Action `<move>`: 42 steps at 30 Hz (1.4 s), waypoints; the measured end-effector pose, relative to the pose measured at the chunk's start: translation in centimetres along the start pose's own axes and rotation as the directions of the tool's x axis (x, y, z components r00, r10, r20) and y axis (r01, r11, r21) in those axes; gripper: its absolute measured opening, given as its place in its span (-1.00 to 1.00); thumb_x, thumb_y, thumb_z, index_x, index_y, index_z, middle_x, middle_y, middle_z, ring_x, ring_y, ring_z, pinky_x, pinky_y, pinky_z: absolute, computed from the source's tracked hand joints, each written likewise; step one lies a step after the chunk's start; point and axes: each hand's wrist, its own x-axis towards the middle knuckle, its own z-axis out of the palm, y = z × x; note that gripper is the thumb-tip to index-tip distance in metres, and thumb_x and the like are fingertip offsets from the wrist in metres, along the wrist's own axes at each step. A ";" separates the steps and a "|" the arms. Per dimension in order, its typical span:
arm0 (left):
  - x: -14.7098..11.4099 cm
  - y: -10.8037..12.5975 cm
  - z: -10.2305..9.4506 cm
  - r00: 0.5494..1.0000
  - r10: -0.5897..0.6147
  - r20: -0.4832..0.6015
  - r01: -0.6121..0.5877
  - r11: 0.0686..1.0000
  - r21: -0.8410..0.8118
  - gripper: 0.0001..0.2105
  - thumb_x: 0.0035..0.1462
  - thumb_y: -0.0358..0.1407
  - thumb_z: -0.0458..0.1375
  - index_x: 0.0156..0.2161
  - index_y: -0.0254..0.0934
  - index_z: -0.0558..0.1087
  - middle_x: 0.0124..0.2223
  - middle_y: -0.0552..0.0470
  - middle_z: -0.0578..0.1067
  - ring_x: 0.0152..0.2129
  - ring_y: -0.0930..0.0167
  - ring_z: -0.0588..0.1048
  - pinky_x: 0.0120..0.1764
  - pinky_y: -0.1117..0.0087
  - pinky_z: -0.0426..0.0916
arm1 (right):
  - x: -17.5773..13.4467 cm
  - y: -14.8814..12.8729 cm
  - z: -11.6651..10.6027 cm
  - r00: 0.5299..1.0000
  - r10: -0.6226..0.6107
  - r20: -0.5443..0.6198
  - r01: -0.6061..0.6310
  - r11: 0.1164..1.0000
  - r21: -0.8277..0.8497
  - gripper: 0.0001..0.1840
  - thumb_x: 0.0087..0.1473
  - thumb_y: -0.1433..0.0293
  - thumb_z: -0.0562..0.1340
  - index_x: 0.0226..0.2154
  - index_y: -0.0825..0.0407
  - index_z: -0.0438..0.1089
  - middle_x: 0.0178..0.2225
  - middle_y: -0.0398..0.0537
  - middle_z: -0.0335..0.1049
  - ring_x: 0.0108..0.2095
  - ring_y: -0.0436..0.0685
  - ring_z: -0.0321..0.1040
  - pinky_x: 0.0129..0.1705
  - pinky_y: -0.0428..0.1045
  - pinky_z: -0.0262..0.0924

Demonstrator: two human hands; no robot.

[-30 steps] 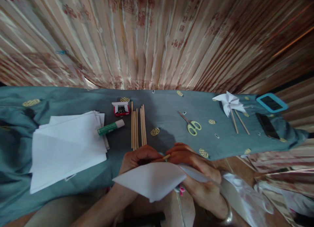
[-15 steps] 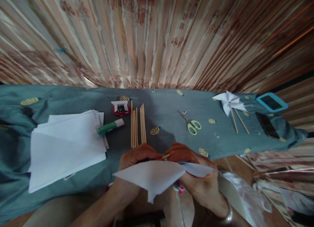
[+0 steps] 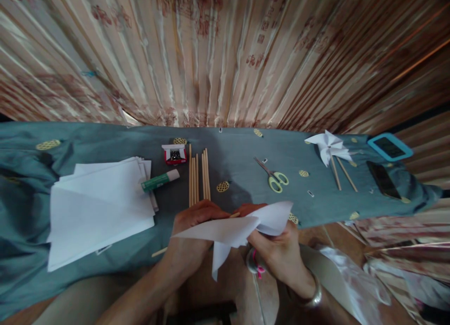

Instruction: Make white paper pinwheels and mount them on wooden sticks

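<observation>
A white paper pinwheel (image 3: 218,232) is held between my hands near the table's front edge, its blades spread and one pointing down. My left hand (image 3: 195,224) is closed around a thin wooden stick (image 3: 160,252); one end sticks out to the left of the wrist and the tip shows by the pinwheel's upper side. My right hand (image 3: 277,247) is closed on the pinwheel's right part, with the fingers partly behind a blade. The paper covers the spot where stick and pinwheel meet, so I cannot tell whether they are joined.
Several wooden sticks (image 3: 194,179) lie beyond my left hand, beside a red box of pins (image 3: 175,154). A green glue stick (image 3: 160,180) rests against a paper stack (image 3: 100,212). Scissors (image 3: 275,179), another pinwheel (image 3: 329,146), a phone (image 3: 383,178) and a blue-framed device (image 3: 390,147) lie rightward.
The pinwheel has turned and tilted in my hands; its right blade now stands higher, over my right fingers. More of the stick shows left of my left wrist.
</observation>
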 end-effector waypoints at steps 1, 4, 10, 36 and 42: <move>0.0 0.0 0.0 1.000 0.002 0.000 -0.002 1.000 0.010 -0.87 -0.10 -0.46 0.26 -0.46 -0.20 0.63 -0.46 0.06 0.54 -0.52 0.50 0.48 -0.46 0.56 0.32 | 0.0 0.0 0.0 1.000 0.004 -0.011 -0.004 1.000 -0.005 -0.92 -0.02 0.47 0.29 -0.37 0.02 0.50 -0.38 -0.09 0.58 -0.41 0.06 0.52 -0.40 -0.09 0.44; 0.1 0.1 -0.1 1.000 0.017 0.013 -0.017 0.999 0.039 -0.88 -0.06 -0.45 0.24 -0.45 -0.22 0.63 -0.44 0.04 0.54 -0.51 0.48 0.49 -0.45 0.55 0.33 | -0.1 0.3 0.0 0.999 0.017 -0.029 -0.018 0.999 -0.032 -0.92 -0.02 0.46 0.31 -0.37 0.02 0.48 -0.43 -0.12 0.58 -0.45 0.04 0.51 -0.42 -0.12 0.43; 0.2 0.8 -0.4 0.992 0.119 0.031 -0.122 0.983 0.135 -0.93 -0.07 -0.41 0.26 -0.47 -0.27 0.61 -0.48 0.03 0.54 -0.55 0.48 0.50 -0.49 0.55 0.35 | -0.4 0.6 -0.4 0.999 -0.036 -0.003 0.036 0.995 -0.092 -0.70 0.02 0.46 0.31 -0.13 -0.02 0.44 -0.27 -0.09 0.59 -0.39 0.04 0.54 -0.35 -0.13 0.46; -1.8 2.7 -1.6 0.943 0.266 0.202 -0.328 0.850 0.412 -0.80 0.26 -0.27 0.06 -0.21 -0.18 0.55 -0.34 0.01 0.56 -0.40 0.45 0.56 -0.38 0.56 0.44 | -1.3 -1.7 -2.3 0.938 -0.200 0.284 0.289 0.902 -0.320 -0.67 0.25 0.35 0.12 0.06 -0.20 0.30 -0.15 -0.15 0.55 -0.05 0.13 0.49 0.09 0.09 0.37; -1.9 3.1 -1.9 0.939 0.280 0.199 -0.338 0.859 0.385 -0.82 0.22 -0.41 0.10 -0.17 -0.15 0.53 -0.32 0.08 0.55 -0.40 0.52 0.55 -0.35 0.64 0.40 | -1.3 -1.8 -2.5 0.925 -0.173 0.338 0.277 0.917 -0.288 -0.60 0.26 0.32 0.10 0.13 -0.25 0.25 -0.10 -0.17 0.53 -0.03 0.15 0.47 0.15 0.12 0.32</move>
